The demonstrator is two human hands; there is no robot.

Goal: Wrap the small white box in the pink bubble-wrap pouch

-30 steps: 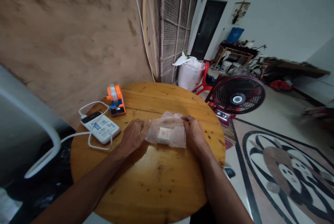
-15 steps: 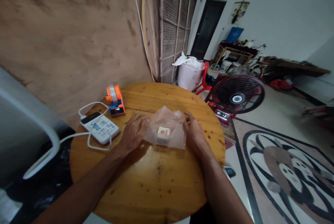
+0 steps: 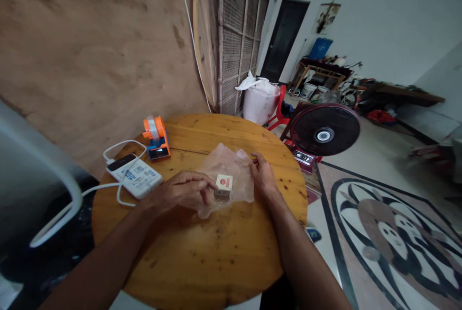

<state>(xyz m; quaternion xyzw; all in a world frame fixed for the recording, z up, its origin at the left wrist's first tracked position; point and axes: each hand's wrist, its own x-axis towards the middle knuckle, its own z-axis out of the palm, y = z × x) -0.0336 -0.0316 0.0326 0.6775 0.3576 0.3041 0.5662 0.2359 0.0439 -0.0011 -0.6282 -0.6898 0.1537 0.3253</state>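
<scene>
Worktop (image 3: 202, 262): round, wooden; read as a dial with 12 o'clock at the edge farthest from the person.
Small box (image 3: 224, 183): cream, red print on the upper face; rests on the plastic sheet, just off the dial centre toward 1 o'clock, between the two hands.
Plastic sheet (image 3: 240, 180): translucent, crumpled, spread open under the box.
Left hand (image 3: 189, 187): over the sheet, at the 9 o'clock side of the box; fingers extended and fairly wide. One fingertip is at the box's side; contact cannot be confirmed.
Right hand (image 3: 264, 176): at the sheet's 3 o'clock edge; fingers loosely bent. Whether they grip the sheet cannot be determined.
Tape dispenser (image 3: 157, 139): orange and blue, near the 11 o'clock edge.
White device (image 3: 139, 175): printed label, dark panel; at 10 o'clock.
White cable (image 3: 126, 141): looped around and across the device.
Fan (image 3: 325, 132): round, dark, beyond the 2 o'clock edge.
White sack (image 3: 260, 103): beyond the 1 o'clock edge, beside a red chair (image 3: 279, 110).
Floor mosaic (image 3: 393, 238): panda figures within a ring; beyond 3 o'clock.
</scene>
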